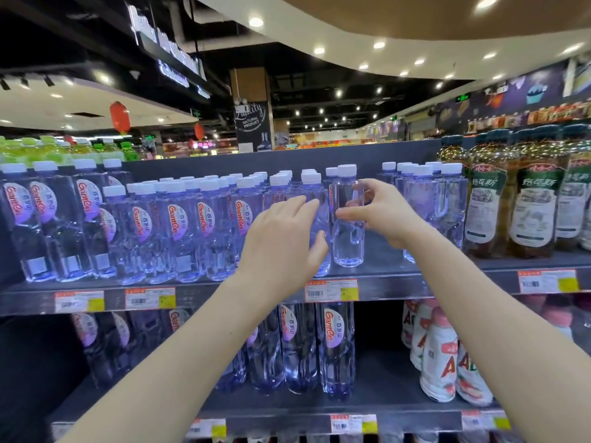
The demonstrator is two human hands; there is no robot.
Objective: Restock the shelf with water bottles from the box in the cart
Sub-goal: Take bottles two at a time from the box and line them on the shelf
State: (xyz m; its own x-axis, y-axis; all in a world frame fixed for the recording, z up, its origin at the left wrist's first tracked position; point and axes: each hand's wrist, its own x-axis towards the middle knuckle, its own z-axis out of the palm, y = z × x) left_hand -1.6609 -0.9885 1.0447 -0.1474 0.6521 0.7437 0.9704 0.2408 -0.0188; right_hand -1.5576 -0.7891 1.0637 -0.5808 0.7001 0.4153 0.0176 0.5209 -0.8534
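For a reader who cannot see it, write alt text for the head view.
The right hand holds a water bottle upright on a shelf, beside rows of bottles. The open left hand reaches toward it.

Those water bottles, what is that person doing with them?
A person is filling a store shelf with water. The right hand holds a clear water bottle upright, its base at the front of the shelf, in a gap between two groups of the same bottles. The left hand is open, reaching against the neighbouring bottles just beside it. The label on the held bottle faces sideways. The cart and box are out of view.
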